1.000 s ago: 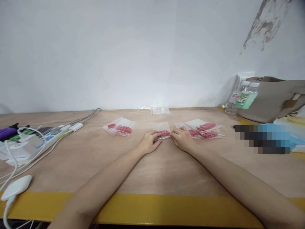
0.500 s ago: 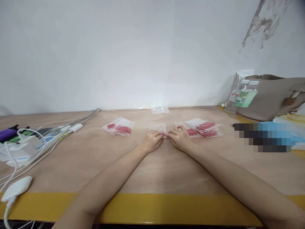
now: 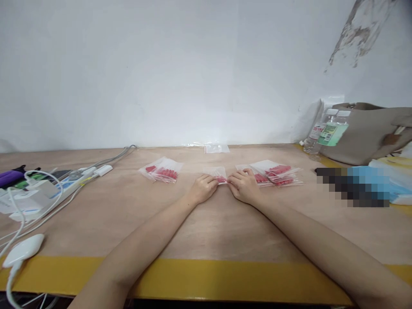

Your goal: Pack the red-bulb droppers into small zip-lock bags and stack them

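A small clear zip bag with red pieces inside (image 3: 219, 174) lies at the middle of the wooden table (image 3: 199, 223). My left hand (image 3: 202, 189) pinches its left edge and my right hand (image 3: 244, 186) pinches its right edge, fingertips almost meeting over it. Left of my hands sits a pile of similar filled bags (image 3: 162, 171). Just right of my right hand lies another pile of filled bags (image 3: 273, 173). A flat empty clear bag (image 3: 216, 148) rests at the table's back edge by the wall.
A power strip with white chargers and cables (image 3: 48, 189) covers the left side, with a white device (image 3: 21, 250) near the yellow front edge. At the right stand two plastic bottles (image 3: 325, 131), a beige bag (image 3: 370, 131) and blue-white items (image 3: 383, 180).
Both hands stayed on the small bag; their fingertips drew closer together along its near edge, covering more of the red pieces. The view shifted slightly.
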Demonstrator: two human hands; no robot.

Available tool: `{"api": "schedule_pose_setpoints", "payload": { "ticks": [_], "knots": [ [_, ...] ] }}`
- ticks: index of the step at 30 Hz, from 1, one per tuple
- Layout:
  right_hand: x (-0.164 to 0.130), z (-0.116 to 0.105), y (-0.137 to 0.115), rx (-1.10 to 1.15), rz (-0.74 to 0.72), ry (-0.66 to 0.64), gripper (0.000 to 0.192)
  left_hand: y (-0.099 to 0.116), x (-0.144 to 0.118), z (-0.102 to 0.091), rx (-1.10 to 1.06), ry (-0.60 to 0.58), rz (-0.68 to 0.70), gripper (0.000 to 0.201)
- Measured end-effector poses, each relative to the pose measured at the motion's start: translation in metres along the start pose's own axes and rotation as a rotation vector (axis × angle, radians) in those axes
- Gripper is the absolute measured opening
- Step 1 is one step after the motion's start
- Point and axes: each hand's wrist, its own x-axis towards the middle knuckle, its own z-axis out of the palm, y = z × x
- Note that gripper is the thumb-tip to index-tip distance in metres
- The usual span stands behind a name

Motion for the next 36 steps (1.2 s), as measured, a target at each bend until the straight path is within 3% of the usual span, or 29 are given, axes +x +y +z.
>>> {"api": "schedule_pose_setpoints", "payload": {
  "ticks": [8,24,36],
  "knots": [
    [0.000,0.001,0.003,0.015,-0.087,0.027,0.024,0.000,0.001,-0.003,0.016,0.011,0.060,0.023],
    [0.003,0.001,-0.009,0.040,-0.114,0.055,0.025,0.002,0.004,-0.002,0.081,0.029,0.188,0.021],
    [-0.007,-0.005,0.020,-0.021,-0.086,0.123,0.018,-0.019,-0.008,-0.017,0.168,0.049,0.208,0.020]
  ]
}}
